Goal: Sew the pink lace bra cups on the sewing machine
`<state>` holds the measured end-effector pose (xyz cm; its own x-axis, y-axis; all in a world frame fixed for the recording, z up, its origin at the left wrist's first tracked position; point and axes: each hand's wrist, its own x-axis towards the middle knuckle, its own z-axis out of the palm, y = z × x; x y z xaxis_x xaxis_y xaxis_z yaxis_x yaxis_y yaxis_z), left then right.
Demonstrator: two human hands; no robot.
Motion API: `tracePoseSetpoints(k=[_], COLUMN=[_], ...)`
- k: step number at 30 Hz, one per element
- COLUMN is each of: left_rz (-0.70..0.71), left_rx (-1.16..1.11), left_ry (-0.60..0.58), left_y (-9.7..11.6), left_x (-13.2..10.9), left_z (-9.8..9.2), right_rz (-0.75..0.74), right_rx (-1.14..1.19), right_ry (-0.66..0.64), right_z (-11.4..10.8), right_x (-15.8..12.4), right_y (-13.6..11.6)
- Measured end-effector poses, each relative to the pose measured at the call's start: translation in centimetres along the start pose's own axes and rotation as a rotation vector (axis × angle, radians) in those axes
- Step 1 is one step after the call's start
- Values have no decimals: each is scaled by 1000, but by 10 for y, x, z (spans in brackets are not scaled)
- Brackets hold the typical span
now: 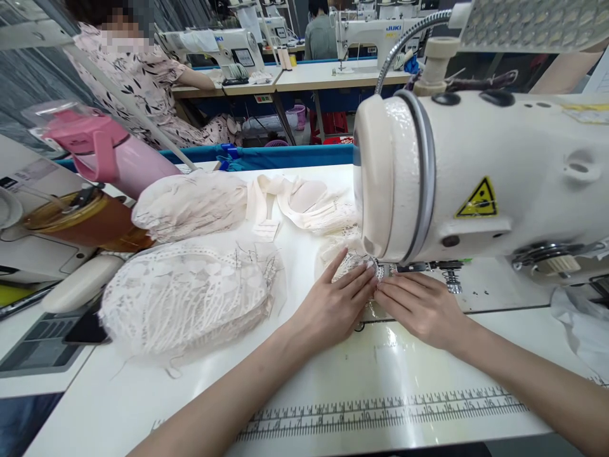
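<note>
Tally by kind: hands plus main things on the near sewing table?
Hands: 2, left hand, right hand
Lace piles: 2, front pile, back pile
Lace piece under hands: 1
Cream cup heap: 1
Sewing machine: 1
Pink bottle: 1
Amber jar: 1
Total: 9

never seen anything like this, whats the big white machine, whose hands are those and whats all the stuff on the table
This is one picture from a camera worn on a person's head, looking down at their own hands. The big white thing is a sewing machine. The left hand and right hand lie flat, fingers stretched, pressing a small lace piece onto the table right under the machine's end. Neither hand closes around anything. To the left lies a stack of lace pieces. Behind it are a pile of pale fabric and a pink bottle. A ruler is printed along the table's near edge. Further back, another person sits at a similar machine.
</note>
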<state>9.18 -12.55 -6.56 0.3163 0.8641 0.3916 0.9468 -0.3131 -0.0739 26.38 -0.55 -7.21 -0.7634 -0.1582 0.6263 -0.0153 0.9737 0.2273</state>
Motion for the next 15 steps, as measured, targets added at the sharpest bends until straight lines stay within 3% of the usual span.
tracePoseSetpoints(k=[15], left_rz=[-114], left_rx=[95], left_ry=[61], left_y=[16], left_x=[4], left_z=[5], right_rz=[71], right_rx=[-28], right_ry=[-87], right_z=[-2], right_x=[-9], right_y=[5])
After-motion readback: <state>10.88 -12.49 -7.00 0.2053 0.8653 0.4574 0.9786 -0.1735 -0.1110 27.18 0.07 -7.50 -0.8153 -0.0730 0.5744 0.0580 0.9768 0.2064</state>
